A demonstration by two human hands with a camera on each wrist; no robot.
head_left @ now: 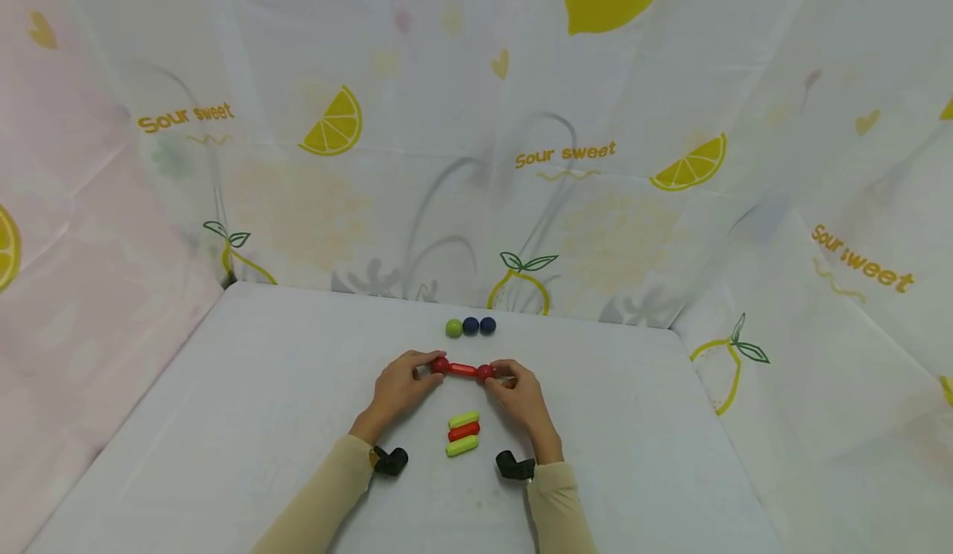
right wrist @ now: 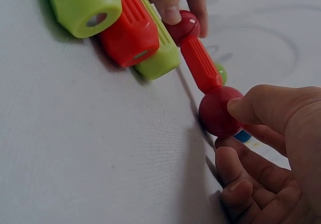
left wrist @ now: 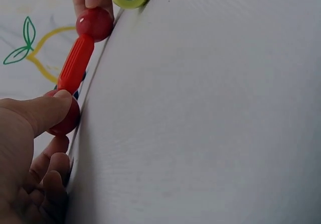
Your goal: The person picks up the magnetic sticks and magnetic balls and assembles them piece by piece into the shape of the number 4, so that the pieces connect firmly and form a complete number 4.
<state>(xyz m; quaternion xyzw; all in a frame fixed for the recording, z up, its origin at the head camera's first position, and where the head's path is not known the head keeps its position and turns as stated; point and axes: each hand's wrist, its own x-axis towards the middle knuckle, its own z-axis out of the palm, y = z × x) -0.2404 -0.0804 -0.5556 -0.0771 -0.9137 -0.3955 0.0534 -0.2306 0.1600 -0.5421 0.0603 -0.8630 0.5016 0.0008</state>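
A red ribbed rod (head_left: pixel 463 370) joins two dark red balls, one at each end. My left hand (head_left: pixel 402 384) pinches the left ball (head_left: pixel 440 365) between thumb and fingers. At the other end my right hand (head_left: pixel 519 394) grips the right ball (head_left: pixel 486 373) the same way. In the left wrist view the rod (left wrist: pixel 76 63) runs straight from ball to ball, close over the white table. The right wrist view has the right thumb pressed on the near ball (right wrist: pixel 220 111), with the left hand's fingers at the far ball (right wrist: pixel 183 27).
Between the forearms lie a yellow-green rod (head_left: pixel 464 419), a red rod (head_left: pixel 464 432) and another yellow-green rod (head_left: pixel 462 446), side by side. Beyond the hands sit a green ball (head_left: pixel 454 328) and two dark blue balls (head_left: pixel 471 326) in a row. A lemon-print cloth (head_left: pixel 417 207) rises behind the table.
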